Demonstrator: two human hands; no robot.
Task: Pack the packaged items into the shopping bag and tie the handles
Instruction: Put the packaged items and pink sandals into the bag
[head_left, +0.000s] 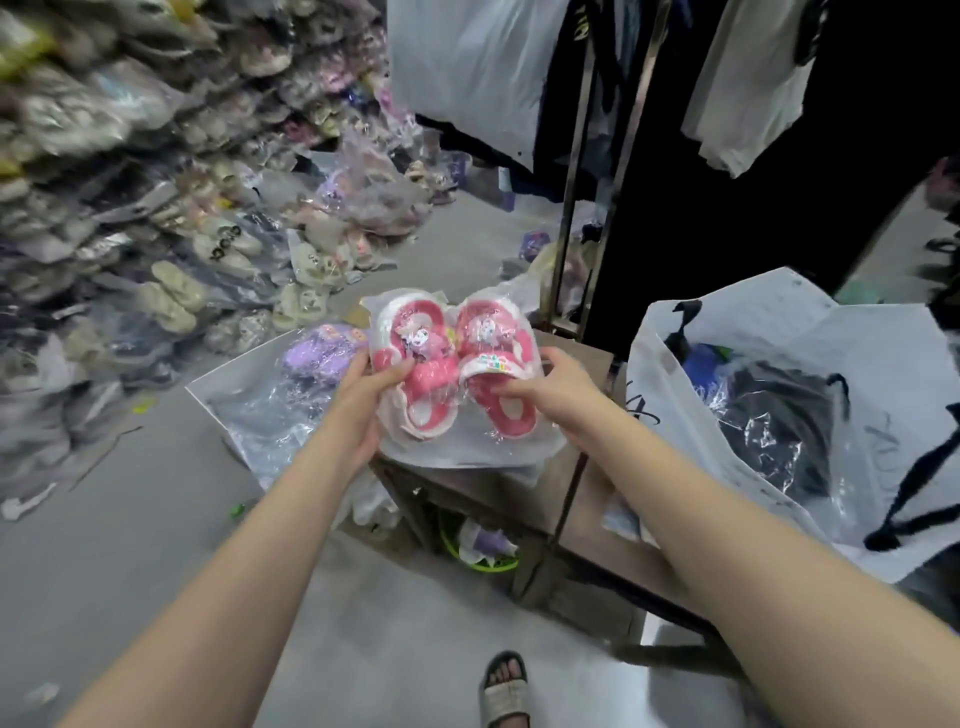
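We grip 1 clear pkg of pink slippers (451, 370) w/ both hands: left hand (363, 400) & right hand (550, 387) fingers clamped on its edges, white shopping bag (779, 332) open at right.

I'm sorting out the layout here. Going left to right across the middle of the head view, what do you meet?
Stacked packaged slippers → purple slipper pack → left hand → pink slipper pack → right hand → white shopping bag.

Place: we see a footwear shop or stockroom.
Evidence: bagged slippers (171, 218) stacked in rows; hanging garments (753, 78).
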